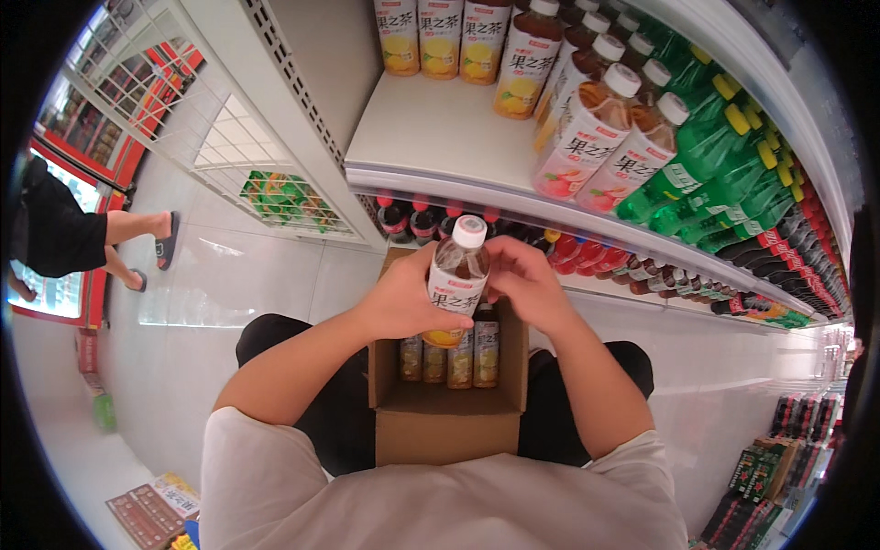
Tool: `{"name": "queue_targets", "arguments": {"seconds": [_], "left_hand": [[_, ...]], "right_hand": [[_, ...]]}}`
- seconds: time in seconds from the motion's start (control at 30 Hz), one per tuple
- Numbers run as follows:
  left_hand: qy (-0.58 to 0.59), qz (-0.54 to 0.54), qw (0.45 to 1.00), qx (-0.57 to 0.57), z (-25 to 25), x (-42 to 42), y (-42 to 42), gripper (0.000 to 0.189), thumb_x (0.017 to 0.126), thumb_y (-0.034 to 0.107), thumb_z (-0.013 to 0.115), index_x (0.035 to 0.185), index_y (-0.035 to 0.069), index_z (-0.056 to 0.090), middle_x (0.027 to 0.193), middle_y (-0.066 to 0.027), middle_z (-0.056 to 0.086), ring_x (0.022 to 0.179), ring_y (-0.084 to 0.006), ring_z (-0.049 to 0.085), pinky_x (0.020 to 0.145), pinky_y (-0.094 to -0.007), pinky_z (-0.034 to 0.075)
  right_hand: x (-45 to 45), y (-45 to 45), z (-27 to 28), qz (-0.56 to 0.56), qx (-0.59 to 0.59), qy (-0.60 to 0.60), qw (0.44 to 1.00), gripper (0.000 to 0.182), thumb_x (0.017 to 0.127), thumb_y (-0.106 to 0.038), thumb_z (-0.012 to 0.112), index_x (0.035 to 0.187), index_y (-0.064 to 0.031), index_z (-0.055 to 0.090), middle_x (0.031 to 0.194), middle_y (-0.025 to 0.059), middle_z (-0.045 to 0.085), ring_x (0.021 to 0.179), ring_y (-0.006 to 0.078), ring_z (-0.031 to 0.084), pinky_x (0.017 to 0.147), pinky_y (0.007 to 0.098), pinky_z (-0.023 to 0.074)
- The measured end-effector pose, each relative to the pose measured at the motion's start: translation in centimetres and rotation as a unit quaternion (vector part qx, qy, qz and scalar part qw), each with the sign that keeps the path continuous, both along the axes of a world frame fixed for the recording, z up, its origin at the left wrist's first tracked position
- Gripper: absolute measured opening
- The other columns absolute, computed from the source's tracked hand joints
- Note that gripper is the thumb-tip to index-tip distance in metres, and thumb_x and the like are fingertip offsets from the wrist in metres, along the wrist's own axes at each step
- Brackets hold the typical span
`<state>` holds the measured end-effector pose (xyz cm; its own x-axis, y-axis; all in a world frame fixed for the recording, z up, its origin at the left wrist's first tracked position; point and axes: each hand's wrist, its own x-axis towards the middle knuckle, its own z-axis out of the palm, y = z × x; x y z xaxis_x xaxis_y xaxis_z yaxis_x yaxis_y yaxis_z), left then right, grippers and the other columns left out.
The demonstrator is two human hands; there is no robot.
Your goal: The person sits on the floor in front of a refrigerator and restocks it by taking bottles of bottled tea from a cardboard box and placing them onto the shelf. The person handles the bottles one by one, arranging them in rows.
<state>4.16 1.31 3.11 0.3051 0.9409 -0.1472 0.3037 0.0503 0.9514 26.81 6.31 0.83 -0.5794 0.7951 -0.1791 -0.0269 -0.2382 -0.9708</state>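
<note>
My left hand (405, 295) is wrapped around an upright plastic bottle of fruit tea (456, 289) with a white cap and a lemon label. My right hand (519, 278) is just right of that bottle with its fingers curled; whether it touches the bottle or holds anything is hidden. Below both hands an open cardboard box (447, 440) stands between my knees, with several similar tea bottles (486, 350) inside it. On the shelf (433, 124) ahead, lemon-label tea bottles (440, 41) stand at the back left and peach-label ones (584, 144) stand near the front edge.
Green soda bottles (715, 165) fill the shelf further right. A lower shelf (591, 283) holds cola and red drinks. A white wire rack (206, 130) stands at the left. Beyond it, a person in dark shorts (62, 227) is by red-framed coolers. Drink packs (756, 474) are stacked lower right.
</note>
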Motion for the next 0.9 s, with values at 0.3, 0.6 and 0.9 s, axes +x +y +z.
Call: {"name": "queue_targets", "arguments": {"seconds": [0.3, 0.6, 0.9], "left_hand": [[0.159, -0.101, 0.982, -0.011, -0.9, -0.1, 0.2, 0.075, 0.068, 0.033, 0.092, 0.124, -0.002, 0.058, 0.114, -0.0244, 0.071, 0.106, -0.0424, 0.069, 0.092, -0.0458, 0.054], [0.250, -0.233, 0.940, 0.018, -2.2, -4.1, 2.4, 0.052, 0.090, 0.033, 0.076, 0.128, 0.002, 0.059, 0.116, -0.0208, 0.069, 0.108, -0.0379, 0.066, 0.089, -0.0447, 0.053], [0.372, -0.249, 0.893, 0.049, -2.1, -3.2, 2.3, 0.050, 0.093, 0.034, 0.071, 0.132, 0.004, 0.059, 0.125, -0.0193, 0.067, 0.120, -0.0391, 0.062, 0.096, -0.0491, 0.053]], "right_hand": [[-1.6, -2.1, -1.3, 0.038, 0.053, -0.066, 0.996, 0.055, 0.076, -0.014, 0.087, 0.124, -0.0049, 0.061, 0.112, 0.0047, 0.070, 0.104, 0.0146, 0.066, 0.093, 0.0339, 0.0533], [-5.6, -6.7, -8.1, 0.050, 0.101, -0.278, 0.954, 0.066, 0.069, -0.024, 0.089, 0.124, -0.0023, 0.060, 0.114, 0.0185, 0.073, 0.107, 0.0375, 0.071, 0.093, 0.0429, 0.0560], [-7.6, -5.5, -17.2, 0.207, 0.130, -0.340, 0.908, 0.076, 0.062, -0.031, 0.091, 0.126, -0.0035, 0.061, 0.117, 0.0198, 0.072, 0.111, 0.0378, 0.068, 0.097, 0.0446, 0.0539]]}}
